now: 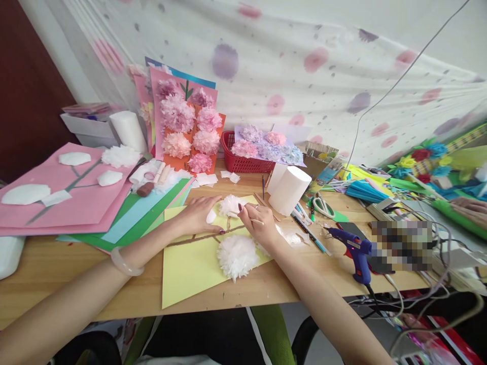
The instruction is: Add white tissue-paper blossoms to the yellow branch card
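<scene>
A yellow-green sheet of card (186, 268) lies on the wooden table with brown stem strips glued across it. A fluffy white tissue flower (236, 256) sits on it near me. A second, smaller white tissue flower (230, 204) lies at the sheet's far edge. My left hand (198, 215) rests flat on the card beside that small flower, fingers against it, with a small white piece under the fingertips. My right hand (257, 223) pinches the small flower's edge and also holds a thin wooden stick.
A blue glue gun (353, 249) lies to the right with cables. White paper rolls (289, 190) stand behind my hands. Stacked pink and green card (64, 197) fills the left. A red basket (239, 163), a pink flower board (186, 126), scissors (323, 205) and pens are behind.
</scene>
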`<state>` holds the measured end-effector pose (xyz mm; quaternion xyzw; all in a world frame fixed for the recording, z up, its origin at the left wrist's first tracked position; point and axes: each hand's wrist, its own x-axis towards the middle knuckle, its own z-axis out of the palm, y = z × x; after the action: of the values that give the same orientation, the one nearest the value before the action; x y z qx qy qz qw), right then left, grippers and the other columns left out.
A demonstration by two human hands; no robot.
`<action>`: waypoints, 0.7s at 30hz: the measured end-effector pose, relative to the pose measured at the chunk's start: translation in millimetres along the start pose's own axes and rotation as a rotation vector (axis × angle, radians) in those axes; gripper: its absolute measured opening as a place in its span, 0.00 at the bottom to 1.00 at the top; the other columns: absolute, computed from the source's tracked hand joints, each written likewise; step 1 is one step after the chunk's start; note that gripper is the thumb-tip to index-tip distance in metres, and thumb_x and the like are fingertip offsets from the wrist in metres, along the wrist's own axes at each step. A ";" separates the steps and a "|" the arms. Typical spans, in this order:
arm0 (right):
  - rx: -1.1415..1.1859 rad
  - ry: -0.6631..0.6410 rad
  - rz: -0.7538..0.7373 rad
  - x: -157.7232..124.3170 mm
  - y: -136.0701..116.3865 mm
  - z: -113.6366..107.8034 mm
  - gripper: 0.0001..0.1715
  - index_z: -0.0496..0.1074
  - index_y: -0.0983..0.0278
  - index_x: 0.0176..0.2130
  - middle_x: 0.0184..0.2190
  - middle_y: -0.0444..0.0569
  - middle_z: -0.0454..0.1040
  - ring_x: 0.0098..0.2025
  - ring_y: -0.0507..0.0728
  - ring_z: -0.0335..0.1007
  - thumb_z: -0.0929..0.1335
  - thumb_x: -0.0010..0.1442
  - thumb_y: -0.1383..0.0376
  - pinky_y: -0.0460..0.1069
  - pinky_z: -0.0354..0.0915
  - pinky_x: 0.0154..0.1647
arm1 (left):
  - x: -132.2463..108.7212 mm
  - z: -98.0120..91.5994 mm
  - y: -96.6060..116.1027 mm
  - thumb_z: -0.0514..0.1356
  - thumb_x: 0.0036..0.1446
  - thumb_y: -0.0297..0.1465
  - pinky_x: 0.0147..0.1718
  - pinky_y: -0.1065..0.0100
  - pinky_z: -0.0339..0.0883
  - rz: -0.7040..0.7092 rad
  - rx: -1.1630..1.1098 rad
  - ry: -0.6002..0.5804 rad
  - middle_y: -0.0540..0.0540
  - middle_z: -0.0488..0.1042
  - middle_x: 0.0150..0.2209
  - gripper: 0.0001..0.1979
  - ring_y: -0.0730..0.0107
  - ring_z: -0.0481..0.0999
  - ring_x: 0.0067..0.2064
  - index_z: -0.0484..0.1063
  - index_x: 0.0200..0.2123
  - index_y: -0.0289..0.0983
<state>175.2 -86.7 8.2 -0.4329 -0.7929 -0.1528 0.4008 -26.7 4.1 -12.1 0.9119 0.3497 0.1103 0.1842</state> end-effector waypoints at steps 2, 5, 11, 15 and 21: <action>-0.005 -0.005 0.033 1.6 -1.9 2.3 0.26 0.57 0.60 0.23 0.16 0.40 0.60 0.17 0.49 0.54 0.54 0.74 0.62 0.47 0.51 0.23 | 0.3 -0.1 -0.5 0.66 0.45 0.54 0.62 0.49 0.55 0.013 0.006 -0.001 0.35 0.63 0.66 0.52 0.41 0.63 0.65 0.52 0.69 0.38; -0.005 0.009 0.107 1.5 -2.2 5.6 0.27 0.59 0.60 0.23 0.16 0.41 0.62 0.18 0.49 0.57 0.54 0.74 0.61 0.47 0.52 0.23 | 0.9 -1.1 -0.4 0.66 0.45 0.54 0.61 0.48 0.56 0.022 0.029 0.000 0.36 0.64 0.66 0.53 0.41 0.63 0.65 0.51 0.69 0.39; 0.016 0.053 0.243 -8.3 -0.1 6.0 0.30 0.66 0.61 0.23 0.18 0.44 0.70 0.19 0.49 0.65 0.54 0.74 0.57 0.46 0.57 0.23 | 4.1 -1.5 -2.2 0.64 0.46 0.57 0.64 0.48 0.52 0.010 0.103 -0.032 0.36 0.59 0.69 0.52 0.44 0.59 0.68 0.54 0.68 0.39; 0.052 0.120 0.327 -12.7 -0.7 2.2 0.33 0.70 0.62 0.25 0.17 0.44 0.70 0.18 0.50 0.66 0.52 0.74 0.55 0.46 0.60 0.23 | 6.4 0.4 -5.2 0.62 0.45 0.60 0.66 0.48 0.48 0.011 0.115 -0.052 0.36 0.56 0.70 0.53 0.43 0.55 0.70 0.55 0.68 0.38; 0.147 0.107 0.401 -8.1 -0.9 4.5 0.35 0.70 0.61 0.22 0.15 0.44 0.69 0.17 0.51 0.65 0.54 0.72 0.50 0.46 0.60 0.21 | 5.4 1.0 -3.9 0.63 0.45 0.59 0.66 0.49 0.47 -0.024 0.125 -0.062 0.33 0.53 0.71 0.55 0.43 0.53 0.70 0.51 0.70 0.37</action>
<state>174.7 -89.1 -0.8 -0.5429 -0.6773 -0.0346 0.4952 -24.8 10.2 -14.2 0.9204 0.3609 0.0575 0.1388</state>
